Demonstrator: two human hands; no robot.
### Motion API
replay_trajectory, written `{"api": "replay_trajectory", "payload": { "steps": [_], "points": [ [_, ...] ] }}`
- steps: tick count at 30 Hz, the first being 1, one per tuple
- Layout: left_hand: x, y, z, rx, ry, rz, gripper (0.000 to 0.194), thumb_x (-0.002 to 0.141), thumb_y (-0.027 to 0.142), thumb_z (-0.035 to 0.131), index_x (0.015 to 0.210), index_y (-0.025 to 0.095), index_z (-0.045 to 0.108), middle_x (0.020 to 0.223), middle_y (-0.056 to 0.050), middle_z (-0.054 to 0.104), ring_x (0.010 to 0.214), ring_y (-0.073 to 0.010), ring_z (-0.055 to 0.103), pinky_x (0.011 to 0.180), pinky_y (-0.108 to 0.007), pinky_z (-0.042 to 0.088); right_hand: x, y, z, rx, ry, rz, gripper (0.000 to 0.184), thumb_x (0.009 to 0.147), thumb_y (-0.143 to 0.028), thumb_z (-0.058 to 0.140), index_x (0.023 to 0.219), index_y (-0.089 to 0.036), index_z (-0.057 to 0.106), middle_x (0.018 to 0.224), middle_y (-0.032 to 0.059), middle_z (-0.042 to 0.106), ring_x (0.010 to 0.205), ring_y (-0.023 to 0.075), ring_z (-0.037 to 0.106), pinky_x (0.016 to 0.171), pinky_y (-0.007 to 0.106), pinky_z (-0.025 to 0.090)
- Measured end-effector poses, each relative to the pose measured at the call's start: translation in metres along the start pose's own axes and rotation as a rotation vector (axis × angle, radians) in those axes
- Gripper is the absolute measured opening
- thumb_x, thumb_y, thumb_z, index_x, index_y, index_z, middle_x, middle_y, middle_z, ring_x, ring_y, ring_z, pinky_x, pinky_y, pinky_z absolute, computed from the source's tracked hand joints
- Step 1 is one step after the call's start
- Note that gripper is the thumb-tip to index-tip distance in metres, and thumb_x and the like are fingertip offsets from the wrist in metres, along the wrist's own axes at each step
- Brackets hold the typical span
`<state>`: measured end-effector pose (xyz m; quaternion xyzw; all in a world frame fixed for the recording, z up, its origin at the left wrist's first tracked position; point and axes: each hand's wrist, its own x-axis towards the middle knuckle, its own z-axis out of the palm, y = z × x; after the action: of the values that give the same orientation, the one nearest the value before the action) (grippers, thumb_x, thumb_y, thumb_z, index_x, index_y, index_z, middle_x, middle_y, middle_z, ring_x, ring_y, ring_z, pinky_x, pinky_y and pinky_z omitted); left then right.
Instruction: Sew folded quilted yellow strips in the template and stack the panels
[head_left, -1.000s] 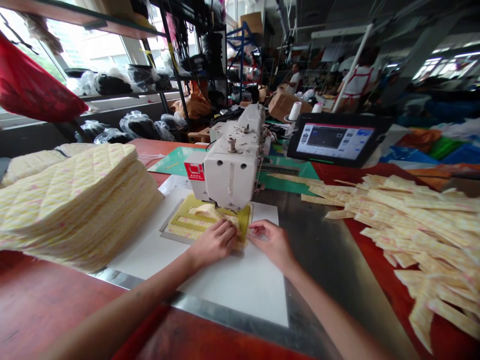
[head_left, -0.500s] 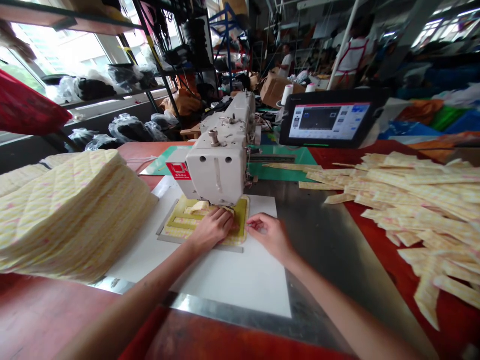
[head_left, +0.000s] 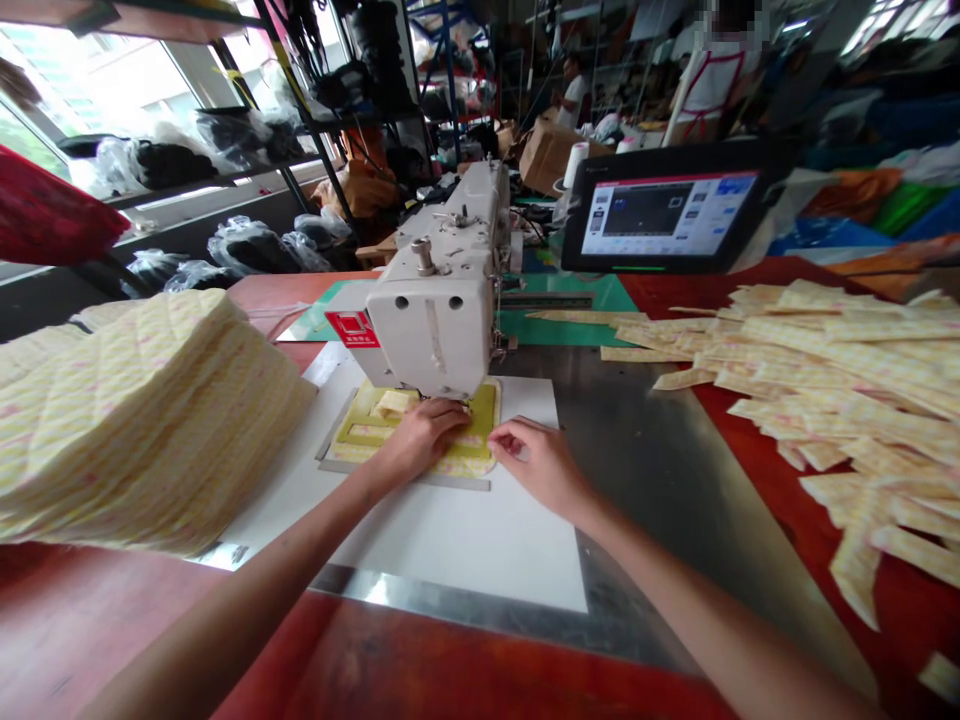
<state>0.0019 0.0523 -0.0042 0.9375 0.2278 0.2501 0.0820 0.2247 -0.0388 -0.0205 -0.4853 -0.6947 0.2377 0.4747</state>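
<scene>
Your left hand curled, fingertips pressing the quilted fabric inside the yellow template, your right hand spread beside its edge, far end hidden under the sewing machine head

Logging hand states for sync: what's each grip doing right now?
Left hand: open, pressing quilted fabric flat, not gripping.
Right hand: open, fingertips at the fabric's edge, holding nothing.

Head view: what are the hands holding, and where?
Nothing is gripped: the left hand presses on the quilted fabric in the yellow template; the right hand rests at its right edge.
</scene>
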Motion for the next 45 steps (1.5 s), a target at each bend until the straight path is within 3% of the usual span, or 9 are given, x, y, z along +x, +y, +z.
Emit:
{"api": "replay_trajectory", "payload": {
  "steps": [3, 7, 11, 16, 21, 37, 45],
  "points": [
    [-0.005, -0.005, 0.001, -0.149, 0.064, -0.033, 0.033, 0.094, 0.002, 0.049, 0.11, 0.016, 0.074, 0.111, -0.01, 0.074, 0.106, -0.0199, 0.07, 0.096, -0.034, 0.057, 0.004, -0.001, 0.003, -0.119, -0.036, -0.04, 0.015, 0.097, -0.018, 0.06, 0.108, -0.019, 0.07, 0.099, 0.0051, 0.067, 0.081, 0.0157, 0.065, 0.076, 0.027, 0.054],
    [-0.007, -0.007, -0.001, -0.196, 0.034, -0.028, 0.042, 0.088, -0.003, 0.047, 0.115, 0.016, 0.074, 0.115, -0.011, 0.074, 0.11, -0.021, 0.069, 0.1, -0.038, 0.056, 0.017, -0.002, 0.009, -0.342, -0.132, -0.087, 0.033, 0.102, -0.016, 0.047, 0.129, -0.021, 0.065, 0.109, 0.0088, 0.063, 0.095, 0.0204, 0.066, 0.088, 0.034, 0.055],
    [-0.008, -0.009, -0.002, -0.194, 0.018, -0.027, 0.053, 0.081, -0.007, 0.045, 0.12, 0.017, 0.073, 0.12, -0.012, 0.072, 0.114, -0.0227, 0.068, 0.102, -0.041, 0.056, 0.027, -0.004, 0.013, -0.605, -0.242, -0.093, 0.041, 0.101, -0.015, 0.047, 0.138, -0.025, 0.062, 0.106, 0.008, 0.063, 0.085, 0.0194, 0.066, 0.075, 0.03, 0.055],
    [-0.01, -0.009, 0.001, -0.204, 0.047, -0.037, 0.046, 0.086, -0.005, 0.046, 0.115, 0.016, 0.074, 0.117, -0.012, 0.072, 0.111, -0.0216, 0.068, 0.101, -0.039, 0.056, 0.025, -0.008, 0.015, -0.767, -0.215, -0.09, 0.044, 0.099, -0.016, 0.051, 0.14, -0.03, 0.061, 0.112, 0.0066, 0.067, 0.091, 0.0215, 0.068, 0.067, 0.029, 0.053],
    [-0.011, -0.006, 0.003, -0.134, 0.107, -0.092, 0.036, 0.093, 0.001, 0.049, 0.12, 0.014, 0.07, 0.117, -0.013, 0.073, 0.109, -0.0228, 0.068, 0.1, -0.04, 0.057, 0.024, -0.008, 0.017, -0.765, -0.204, -0.099, 0.04, 0.099, -0.016, 0.049, 0.135, -0.026, 0.064, 0.118, 0.007, 0.068, 0.099, 0.0238, 0.067, 0.071, 0.032, 0.054],
    [-0.013, -0.003, 0.0, -0.14, 0.052, -0.029, 0.038, 0.092, -0.001, 0.048, 0.122, 0.012, 0.068, 0.12, -0.012, 0.072, 0.113, -0.0236, 0.066, 0.102, -0.039, 0.056, 0.032, -0.008, 0.01, -0.525, -0.213, 0.028, 0.044, 0.099, -0.012, 0.044, 0.132, -0.03, 0.067, 0.111, 0.0047, 0.068, 0.102, 0.0211, 0.067, 0.087, 0.033, 0.054],
    [-0.011, 0.0, -0.003, -0.146, 0.015, -0.028, 0.038, 0.093, 0.0, 0.049, 0.123, 0.014, 0.067, 0.121, -0.013, 0.071, 0.115, -0.0234, 0.065, 0.102, -0.039, 0.054, 0.024, -0.01, 0.013, -0.583, -0.15, -0.018, 0.042, 0.098, -0.013, 0.046, 0.129, -0.03, 0.068, 0.109, 0.0055, 0.069, 0.097, 0.022, 0.067, 0.081, 0.032, 0.055]
  ]
}}
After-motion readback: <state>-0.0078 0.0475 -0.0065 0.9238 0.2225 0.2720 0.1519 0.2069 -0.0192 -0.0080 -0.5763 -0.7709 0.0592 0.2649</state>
